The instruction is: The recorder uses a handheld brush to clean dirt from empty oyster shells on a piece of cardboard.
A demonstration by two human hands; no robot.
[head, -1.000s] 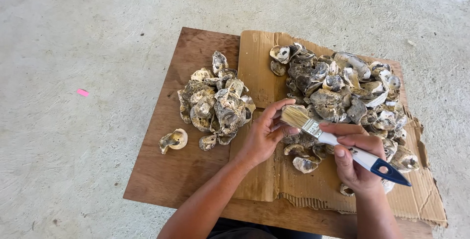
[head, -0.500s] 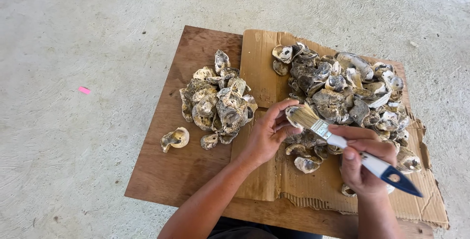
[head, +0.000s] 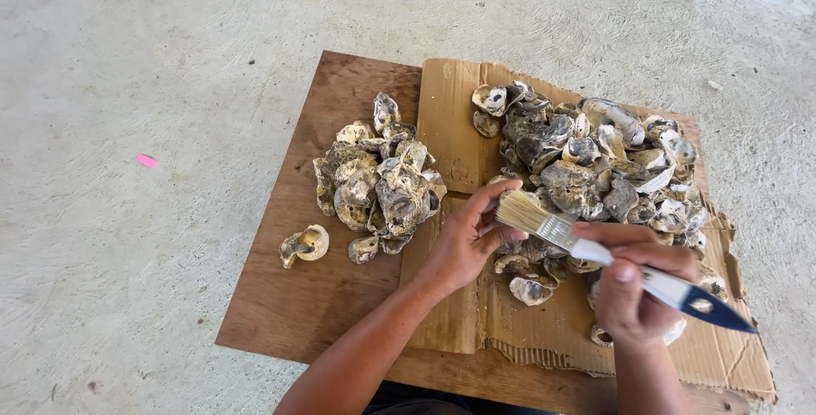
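Head view: right hand [head: 633, 287] grips a paintbrush [head: 595, 252], left hand [head: 472, 237] pinches a shell [head: 507, 230] beside the cardboard's [head: 450, 126] large shell pile [head: 586, 160]; hard brushing could flick it loose.

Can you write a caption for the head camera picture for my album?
Right hand holds a paintbrush against the left hand, between two piles of oyster shells.
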